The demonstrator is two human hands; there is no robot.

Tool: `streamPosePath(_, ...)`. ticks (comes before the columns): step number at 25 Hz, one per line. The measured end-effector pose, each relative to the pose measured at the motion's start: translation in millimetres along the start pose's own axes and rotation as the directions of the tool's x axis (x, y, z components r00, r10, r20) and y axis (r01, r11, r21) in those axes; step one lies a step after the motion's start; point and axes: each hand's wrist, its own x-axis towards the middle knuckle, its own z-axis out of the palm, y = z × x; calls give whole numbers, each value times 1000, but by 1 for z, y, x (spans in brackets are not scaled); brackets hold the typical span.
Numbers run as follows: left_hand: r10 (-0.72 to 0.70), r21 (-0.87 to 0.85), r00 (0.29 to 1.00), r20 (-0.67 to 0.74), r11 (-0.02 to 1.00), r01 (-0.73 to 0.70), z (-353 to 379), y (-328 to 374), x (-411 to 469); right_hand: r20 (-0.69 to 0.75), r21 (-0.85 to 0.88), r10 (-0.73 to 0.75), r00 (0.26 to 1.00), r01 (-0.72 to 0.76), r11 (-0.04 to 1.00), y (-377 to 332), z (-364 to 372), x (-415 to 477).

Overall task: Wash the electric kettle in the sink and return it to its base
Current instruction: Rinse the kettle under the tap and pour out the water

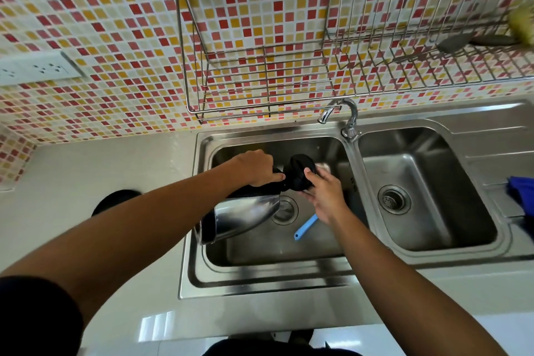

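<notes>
The kettle (245,218) is held tilted on its side over the left bowl of the sink (199,274), its steel body slanted down toward the counter edge and its mouth turned toward the drain (284,209). Its black handle is gripped by the left hand (255,167), whose fingers are closed firmly around it, thumb pressed near the hinge. The black lid (300,172) is swung open and stands up from the hinge. It is touched by the right hand (323,196), which is partly open: the thumb rests on the lid's edge and the fingers are spread loosely beneath it. Something pale shows just behind the lid; what it is cannot be told. A blue brush handle (304,227) lies on the bottom of the left bowl, just beside the right wrist. The tap (342,114) stands between the two bowls, its spout turned over the left one. A round black base (115,201) is seen on the counter to the left, partly hidden by the left forearm. A wire rack (260,78) is fixed to the tiled wall above.
</notes>
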Motion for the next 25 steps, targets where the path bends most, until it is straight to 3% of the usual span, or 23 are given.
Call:
streamPosePath(14,-19,290,987,157,957,-27,-39,64,18,-197,316,97,976,-30,948,25,-16,-19)
streamPosePath(25,-21,372,990,143,927,-34,-43,89,17,-241,413,132,961,-22,911,28,-9,-30)
